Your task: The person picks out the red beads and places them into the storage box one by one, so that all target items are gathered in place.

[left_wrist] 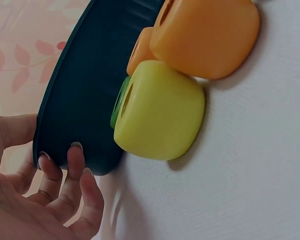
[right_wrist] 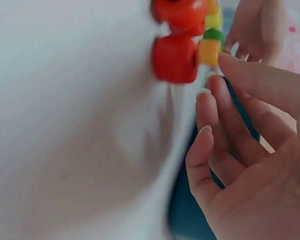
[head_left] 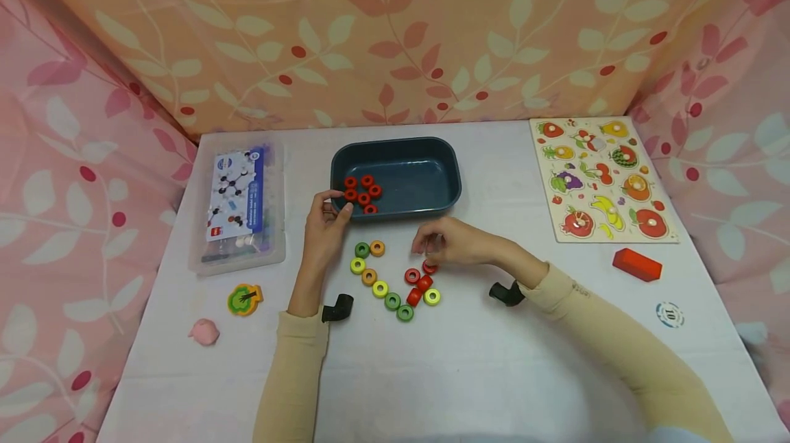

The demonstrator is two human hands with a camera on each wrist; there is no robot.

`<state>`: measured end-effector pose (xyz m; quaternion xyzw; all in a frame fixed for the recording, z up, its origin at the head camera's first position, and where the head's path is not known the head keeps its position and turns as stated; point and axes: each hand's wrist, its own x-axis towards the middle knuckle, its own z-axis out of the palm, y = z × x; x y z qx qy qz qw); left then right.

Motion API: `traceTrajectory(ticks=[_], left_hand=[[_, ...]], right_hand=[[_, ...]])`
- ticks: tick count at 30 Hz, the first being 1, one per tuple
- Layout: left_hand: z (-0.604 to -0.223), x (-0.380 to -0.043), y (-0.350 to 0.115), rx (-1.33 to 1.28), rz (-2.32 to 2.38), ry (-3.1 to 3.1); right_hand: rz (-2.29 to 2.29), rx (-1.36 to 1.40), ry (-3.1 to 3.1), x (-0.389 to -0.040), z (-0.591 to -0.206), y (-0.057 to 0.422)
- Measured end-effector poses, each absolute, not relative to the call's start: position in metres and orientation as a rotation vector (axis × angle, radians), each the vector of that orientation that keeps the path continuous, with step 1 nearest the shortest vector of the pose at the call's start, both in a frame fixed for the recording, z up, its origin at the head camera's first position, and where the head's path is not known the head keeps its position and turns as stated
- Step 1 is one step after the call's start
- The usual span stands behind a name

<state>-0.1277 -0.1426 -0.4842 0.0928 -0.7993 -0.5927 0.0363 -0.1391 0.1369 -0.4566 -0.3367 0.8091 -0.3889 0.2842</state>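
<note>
My left hand (head_left: 324, 234) grips the near left corner of the dark blue tray (head_left: 426, 213), thumb and fingers at its rim. Inside the tray, several red ring-shaped beads (head_left: 364, 198) lie toward the left. Over the table just in front of the tray is my right hand (head_left: 457, 241), fingers loosely bent and no bead between them. Right under its fingertips sits a red bead (head_left: 429, 267), partly covered in the head view. More red beads (head_left: 424, 283) lie beside it. Green, orange and yellow beads (head_left: 380, 289) curve across the table between my hands.
A clear plastic box (head_left: 274, 223) with a molecule-model label stands left. Below it lie a tree-shaped piece (head_left: 244, 300) and a pink lump (head_left: 204, 332). On the right are a fruit puzzle board (head_left: 586, 189), a red block (head_left: 637, 265) and a round chip (head_left: 669, 315).
</note>
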Motion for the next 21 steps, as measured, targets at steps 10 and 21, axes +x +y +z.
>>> traceTrajectory(ticks=[10, 21], left_hand=[[-0.483, -0.128, -0.142, 0.276, -1.826, -2.45], [-0.485, -0.128, -0.143, 0.288, -1.837, -2.445]], right_hand=[[-0.902, -0.883, 2.196, -0.135, -0.464, 0.146], [-1.248, -0.983, 2.297, -0.161, -0.432, 0.135]])
